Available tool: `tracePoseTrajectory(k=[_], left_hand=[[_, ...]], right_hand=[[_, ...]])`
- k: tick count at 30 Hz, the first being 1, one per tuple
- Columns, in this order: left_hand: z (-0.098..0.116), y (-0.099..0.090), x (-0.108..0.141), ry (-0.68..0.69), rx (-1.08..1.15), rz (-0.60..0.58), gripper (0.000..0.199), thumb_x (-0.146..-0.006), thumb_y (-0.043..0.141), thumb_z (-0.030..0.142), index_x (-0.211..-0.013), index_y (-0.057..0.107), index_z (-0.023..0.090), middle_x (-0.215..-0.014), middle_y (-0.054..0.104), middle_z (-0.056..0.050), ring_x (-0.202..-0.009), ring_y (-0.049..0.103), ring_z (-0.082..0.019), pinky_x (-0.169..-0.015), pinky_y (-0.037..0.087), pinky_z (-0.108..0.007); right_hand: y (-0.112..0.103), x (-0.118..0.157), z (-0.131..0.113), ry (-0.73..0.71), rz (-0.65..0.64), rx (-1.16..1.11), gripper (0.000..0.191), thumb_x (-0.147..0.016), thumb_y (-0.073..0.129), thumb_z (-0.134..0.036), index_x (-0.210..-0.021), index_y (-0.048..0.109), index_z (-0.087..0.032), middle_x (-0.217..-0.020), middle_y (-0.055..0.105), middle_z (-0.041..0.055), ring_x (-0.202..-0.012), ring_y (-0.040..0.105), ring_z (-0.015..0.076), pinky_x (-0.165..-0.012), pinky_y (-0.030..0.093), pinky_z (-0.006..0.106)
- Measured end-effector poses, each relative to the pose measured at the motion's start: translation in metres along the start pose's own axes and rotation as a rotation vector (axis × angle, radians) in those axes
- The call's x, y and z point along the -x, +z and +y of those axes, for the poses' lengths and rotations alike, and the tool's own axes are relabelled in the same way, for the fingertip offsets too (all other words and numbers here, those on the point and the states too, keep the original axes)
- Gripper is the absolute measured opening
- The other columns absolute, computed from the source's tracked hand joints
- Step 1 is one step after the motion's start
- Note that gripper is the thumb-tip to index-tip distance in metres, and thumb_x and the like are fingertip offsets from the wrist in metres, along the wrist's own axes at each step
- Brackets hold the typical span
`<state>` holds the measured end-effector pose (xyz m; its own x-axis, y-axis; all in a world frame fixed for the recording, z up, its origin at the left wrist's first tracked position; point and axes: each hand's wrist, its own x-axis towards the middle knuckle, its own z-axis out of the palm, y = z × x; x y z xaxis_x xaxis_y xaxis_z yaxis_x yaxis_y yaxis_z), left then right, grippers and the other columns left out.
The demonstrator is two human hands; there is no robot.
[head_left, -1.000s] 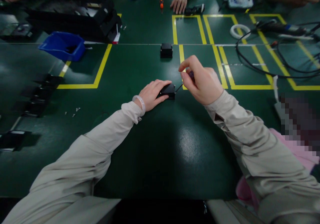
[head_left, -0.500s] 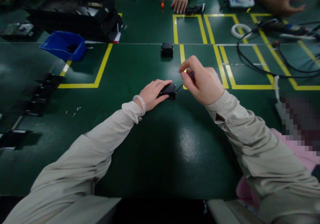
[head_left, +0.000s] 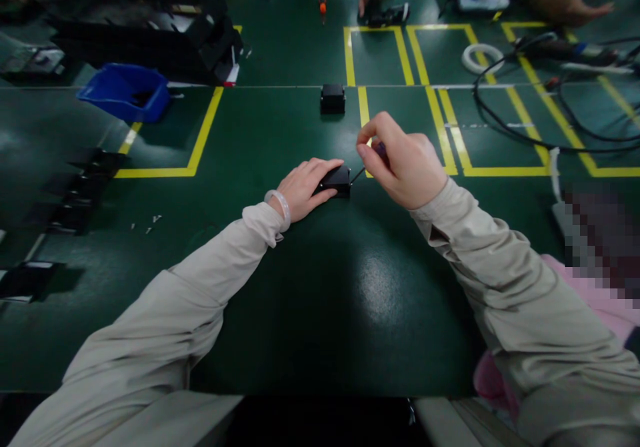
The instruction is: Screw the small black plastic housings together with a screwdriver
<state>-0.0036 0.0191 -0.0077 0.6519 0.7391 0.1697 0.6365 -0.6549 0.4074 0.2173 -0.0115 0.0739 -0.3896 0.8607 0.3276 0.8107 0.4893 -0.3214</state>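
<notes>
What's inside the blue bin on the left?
The blue bin holds something small and dark toward its right end. Its near wall hides the rest of the floor, and I can't tell what it is.

My left hand lies low over the tabletop, palm down, fingers together and thumb apart, gripping between them. My right hand is raised just beside it, wrist bent, fingers curled in and pinched against the thumb. Both forearms, in pale sleeves, reach forward and angle inward, so that my hands nearly meet in front of me.
</notes>
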Motion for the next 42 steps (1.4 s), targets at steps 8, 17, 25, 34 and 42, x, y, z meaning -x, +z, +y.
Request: tracePoseTrajectory(k=[8, 17, 25, 34, 42], left_hand=[[0.0003, -0.0001, 0.0000, 0.006, 0.009, 0.001, 0.054, -0.096, 0.051, 0.035, -0.146, 0.041, 0.016, -0.136, 0.054, -0.014, -0.123, 0.052, -0.029, -0.108, 0.042, -0.046], [-0.0009, 0.0001, -0.0006, 0.012, 0.004, -0.002, 0.055, -0.096, 0.051, 0.036, -0.147, 0.041, 0.016, -0.136, 0.054, -0.014, -0.122, 0.052, -0.029, -0.107, 0.042, -0.046], [-0.0007, 0.0003, -0.0005, 0.007, 0.005, 0.003, 0.055, -0.096, 0.052, 0.036, -0.146, 0.041, 0.017, -0.134, 0.055, -0.014, -0.122, 0.053, -0.030, -0.107, 0.042, -0.047], [-0.0023, 0.0011, -0.0008, 0.013, 0.004, 0.007, 0.055, -0.096, 0.052, 0.037, -0.146, 0.041, 0.017, -0.133, 0.055, -0.014, -0.121, 0.053, -0.030, -0.107, 0.042, -0.047], [-0.0016, 0.0004, -0.0005, 0.016, 0.010, 0.008, 0.054, -0.096, 0.052, 0.036, -0.146, 0.042, 0.018, -0.135, 0.054, -0.013, -0.122, 0.053, -0.029, -0.107, 0.043, -0.046]], right_hand=[[0.0001, 0.0010, -0.0015, 0.011, 0.009, -0.004, 0.037, -0.099, 0.027, -0.041, -0.111, 0.054, -0.018, -0.079, 0.063, 0.0043, -0.064, 0.057, 0.0148, -0.070, 0.044, 0.030], [0.0002, 0.0003, -0.0011, 0.002, 0.003, -0.007, 0.037, -0.099, 0.027, -0.042, -0.109, 0.054, -0.018, -0.081, 0.064, 0.0046, -0.066, 0.059, 0.0152, -0.071, 0.045, 0.031], [0.0006, 0.0020, -0.0018, -0.009, 0.009, -0.003, 0.035, -0.099, 0.028, -0.041, -0.109, 0.054, -0.019, -0.082, 0.063, 0.0045, -0.067, 0.058, 0.0149, -0.072, 0.046, 0.031], [0.0005, 0.0016, -0.0028, -0.016, -0.006, -0.006, 0.036, -0.099, 0.028, -0.041, -0.110, 0.053, -0.019, -0.083, 0.065, 0.0048, -0.066, 0.058, 0.0150, -0.070, 0.044, 0.031], [-0.0035, -0.0003, -0.0037, 0.022, -0.030, -0.010, 0.032, -0.097, 0.033, -0.035, -0.118, 0.050, -0.017, -0.085, 0.066, 0.0044, -0.070, 0.063, 0.0177, -0.074, 0.047, 0.032]])
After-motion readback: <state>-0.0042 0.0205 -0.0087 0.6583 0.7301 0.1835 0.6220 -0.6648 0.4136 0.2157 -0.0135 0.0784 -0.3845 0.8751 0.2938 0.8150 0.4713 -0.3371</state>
